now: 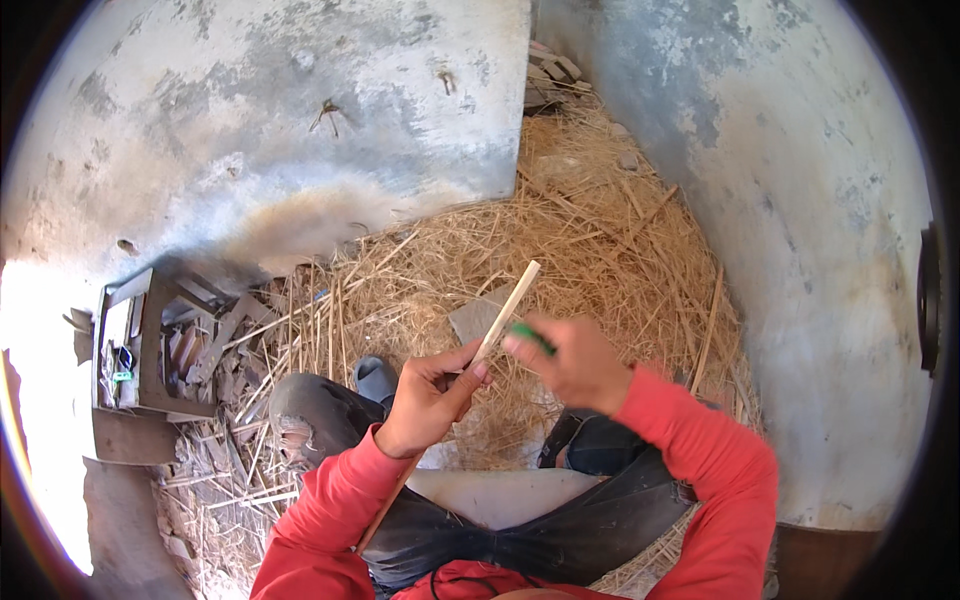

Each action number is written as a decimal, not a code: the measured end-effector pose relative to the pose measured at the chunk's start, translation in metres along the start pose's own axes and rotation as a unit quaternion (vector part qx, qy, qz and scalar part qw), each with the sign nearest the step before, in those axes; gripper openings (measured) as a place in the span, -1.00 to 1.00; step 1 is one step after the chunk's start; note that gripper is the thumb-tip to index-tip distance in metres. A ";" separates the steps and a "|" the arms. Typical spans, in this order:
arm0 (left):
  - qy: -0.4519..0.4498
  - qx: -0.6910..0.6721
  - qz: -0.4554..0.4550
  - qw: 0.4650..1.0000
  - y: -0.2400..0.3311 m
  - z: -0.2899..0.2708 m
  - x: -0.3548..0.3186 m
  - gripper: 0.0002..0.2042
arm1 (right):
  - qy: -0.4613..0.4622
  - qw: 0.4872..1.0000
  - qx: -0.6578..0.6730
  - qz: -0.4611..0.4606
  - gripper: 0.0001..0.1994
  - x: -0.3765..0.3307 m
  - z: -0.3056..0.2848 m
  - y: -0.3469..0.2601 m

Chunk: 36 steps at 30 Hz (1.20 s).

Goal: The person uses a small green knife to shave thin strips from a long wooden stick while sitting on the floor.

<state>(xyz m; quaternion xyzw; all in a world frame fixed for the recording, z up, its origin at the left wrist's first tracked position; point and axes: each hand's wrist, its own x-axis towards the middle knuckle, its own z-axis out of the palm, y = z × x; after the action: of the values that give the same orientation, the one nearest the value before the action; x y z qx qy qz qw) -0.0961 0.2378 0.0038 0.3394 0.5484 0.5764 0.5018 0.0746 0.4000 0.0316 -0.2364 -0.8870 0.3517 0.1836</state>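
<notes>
A pale, narrow strip of split wood or bamboo (511, 308) slants up and away from my lap. My left hand (430, 400) is closed around it, thumb pressed along its side, and the lower part passes under my left forearm. In my right hand (580, 368), a small green-handled tool (534, 338) is gripped just right of the strip. Motion blurs this hand a little, and the tool's blade, if it has one, cannot be made out. The tool and the strip look close together; contact between them is unclear.
Straw-like shavings and thin strips (610, 250) cover the floor ahead. A flat grey slab (478, 318) lies among them. On the left stands a small wooden frame (150, 350) with scrap wood around it. Worn walls (800, 250) rise at the right and ahead.
</notes>
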 end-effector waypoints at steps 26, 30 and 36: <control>0.049 0.117 0.059 0.990 -0.007 -0.029 -0.012 -0.64 | -0.036 0.998 -0.007 0.058 -0.38 0.040 0.025 -0.005; 0.042 0.060 0.036 0.997 0.000 -0.021 -0.015 -0.63 | 0.078 0.987 0.047 0.131 -0.35 0.069 -0.014 0.044; 0.026 0.026 0.002 0.999 0.001 -0.019 -0.008 -0.63 | 0.028 0.987 0.142 0.062 -0.47 0.041 0.006 0.012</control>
<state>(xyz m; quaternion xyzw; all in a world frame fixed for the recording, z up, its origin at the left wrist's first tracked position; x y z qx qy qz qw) -0.1120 0.2250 0.0028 0.3383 0.5755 0.5713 0.4775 0.0419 0.4268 0.0257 -0.2725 -0.8058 0.4783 0.2182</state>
